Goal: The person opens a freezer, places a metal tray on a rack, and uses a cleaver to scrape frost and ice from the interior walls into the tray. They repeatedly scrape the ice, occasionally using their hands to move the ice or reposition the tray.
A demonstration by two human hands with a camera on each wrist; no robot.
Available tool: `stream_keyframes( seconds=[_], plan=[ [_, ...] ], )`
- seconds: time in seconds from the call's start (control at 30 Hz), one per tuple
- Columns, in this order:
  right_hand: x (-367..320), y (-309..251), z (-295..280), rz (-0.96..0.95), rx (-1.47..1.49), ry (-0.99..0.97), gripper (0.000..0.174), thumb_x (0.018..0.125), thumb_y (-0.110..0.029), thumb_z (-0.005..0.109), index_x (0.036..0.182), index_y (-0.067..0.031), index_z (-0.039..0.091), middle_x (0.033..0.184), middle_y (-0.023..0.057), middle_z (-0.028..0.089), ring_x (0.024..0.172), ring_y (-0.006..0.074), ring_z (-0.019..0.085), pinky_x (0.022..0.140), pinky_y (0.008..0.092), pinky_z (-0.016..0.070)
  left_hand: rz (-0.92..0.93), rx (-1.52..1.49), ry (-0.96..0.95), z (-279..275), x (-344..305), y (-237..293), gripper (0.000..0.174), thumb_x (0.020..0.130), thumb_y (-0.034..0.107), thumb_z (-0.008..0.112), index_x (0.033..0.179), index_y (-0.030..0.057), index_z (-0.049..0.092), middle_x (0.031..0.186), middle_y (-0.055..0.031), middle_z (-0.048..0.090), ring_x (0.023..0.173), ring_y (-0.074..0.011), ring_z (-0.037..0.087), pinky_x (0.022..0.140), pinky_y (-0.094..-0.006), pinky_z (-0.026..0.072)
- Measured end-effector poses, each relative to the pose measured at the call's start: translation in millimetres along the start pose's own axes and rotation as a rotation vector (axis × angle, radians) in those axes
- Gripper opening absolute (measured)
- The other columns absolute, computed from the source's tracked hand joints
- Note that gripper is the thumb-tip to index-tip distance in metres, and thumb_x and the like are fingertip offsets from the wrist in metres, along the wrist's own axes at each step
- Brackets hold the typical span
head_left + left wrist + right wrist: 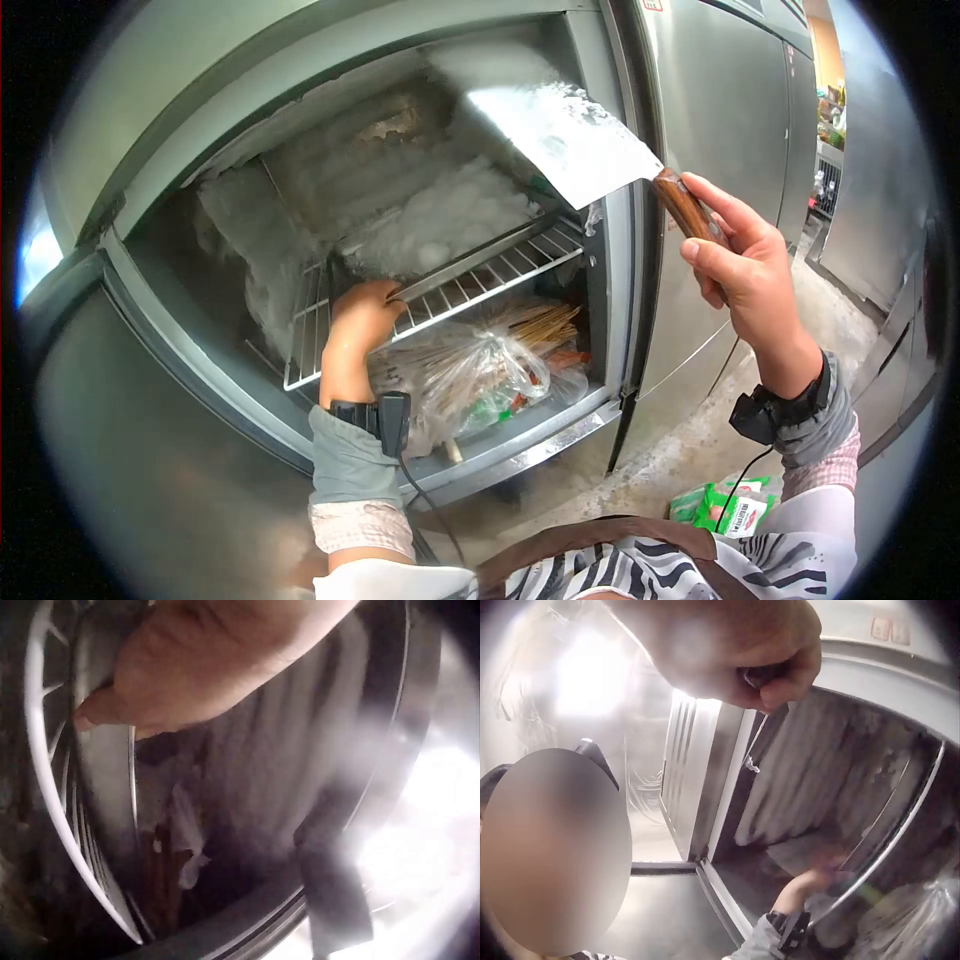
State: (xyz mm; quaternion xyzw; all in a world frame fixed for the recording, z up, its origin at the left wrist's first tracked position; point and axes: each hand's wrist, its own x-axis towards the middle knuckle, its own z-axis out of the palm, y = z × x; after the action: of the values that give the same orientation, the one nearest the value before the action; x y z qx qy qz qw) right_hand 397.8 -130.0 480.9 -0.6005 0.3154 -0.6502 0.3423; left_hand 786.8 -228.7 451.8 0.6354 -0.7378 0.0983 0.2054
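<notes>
Hands (750, 265) on cleaver (575, 145) and rack (480, 299); sticks (545, 325) in bag (470, 375)

Bag (470, 385) beneath wire rack (500, 290)

Left wrist: black strap (352, 413), boxy black camera (394, 423), thin black cable (432, 510). Right wrist: matching black strap (803, 402), black camera (752, 418), dark cable (738, 486). Forearms: grey-green fabric cuffs (352, 465), pale pink checked bands (360, 526) nearer elbows. Upper sleeves (395, 580) white. Torso: black-and-white zebra-striped garment (610, 568), brown trim (600, 532) along edge.
</notes>
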Motion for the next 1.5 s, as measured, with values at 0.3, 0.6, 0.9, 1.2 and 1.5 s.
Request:
stream_keyframes(
  seconds=[0.3, 0.6, 0.9, 1.2, 1.5],
  plan=[
    [-9, -23, 31, -0.072, -0.206, -0.027, 0.049, 0.078, -0.004, 0.062, 0.126, -0.0026, 0.052, 0.072, -0.0014, 0.055, 0.049, 0.0019, 0.042, 0.043, 0.0179, 0.033, 0.092, 0.053, 0.457, 29, -23, 1, 0.024, 0.072, 0.024, 0.069, 0.086, 0.0038, 0.068, 0.082, -0.0141, 0.066, 0.077, -0.0347, 0.062, 0.075, -0.0412, 0.0474],
    [-37, -34, 13, 0.097, -0.159, -0.045, 0.054, 0.077, 0.001, 0.06, 0.13, -0.0007, 0.046, 0.072, 0.0009, 0.053, 0.045, 0.0039, 0.041, 0.038, 0.0197, 0.0315, 0.043, 0.048, 0.757, 28, -47, -25, 0.033, 0.067, 0.023, 0.073, 0.095, 0.0073, 0.064, 0.1, -0.0095, 0.06, 0.102, -0.0289, 0.053, 0.101, -0.0534, 0.0281],
    [-6, -44, 41, 0.006, -0.198, -0.006, 0.05, 0.076, -0.006, 0.064, 0.125, -0.0009, 0.052, 0.063, -0.0008, 0.052, 0.047, 0.0049, 0.045, 0.041, 0.0204, 0.0321, 0.119, -0.116, 0.774, 26, -50, -32, 0.023, 0.069, 0.014, 0.071, 0.085, 0.0008, 0.063, 0.095, -0.0129, 0.06, 0.096, -0.0332, 0.054, 0.084, -0.0418, 0.0427],
    [10, -11, 41, -0.028, -0.173, -0.046, 0.052, 0.078, -0.005, 0.063, 0.128, 0.0001, 0.048, 0.066, 0.0005, 0.052, 0.044, 0.0047, 0.041, 0.039, 0.0207, 0.0305, 0.074, -0.138, 0.695, 26, -51, -31, 0.019, 0.073, 0.014, 0.066, 0.084, -0.0003, 0.063, 0.099, -0.0131, 0.06, 0.102, -0.0335, 0.052, 0.088, -0.0421, 0.0412],
    [25, -25, 53, -0.042, -0.193, -0.045, 0.054, 0.075, -0.007, 0.065, 0.125, 0.0032, 0.05, 0.065, 0.0026, 0.055, 0.045, 0.0068, 0.045, 0.038, 0.022, 0.032, 0.052, -0.088, 0.732, 32, -46, -33, 0.019, 0.073, 0.014, 0.066, 0.086, 0.0009, 0.062, 0.099, -0.0129, 0.06, 0.105, -0.0339, 0.052, 0.088, -0.0428, 0.0415]
  ],
)
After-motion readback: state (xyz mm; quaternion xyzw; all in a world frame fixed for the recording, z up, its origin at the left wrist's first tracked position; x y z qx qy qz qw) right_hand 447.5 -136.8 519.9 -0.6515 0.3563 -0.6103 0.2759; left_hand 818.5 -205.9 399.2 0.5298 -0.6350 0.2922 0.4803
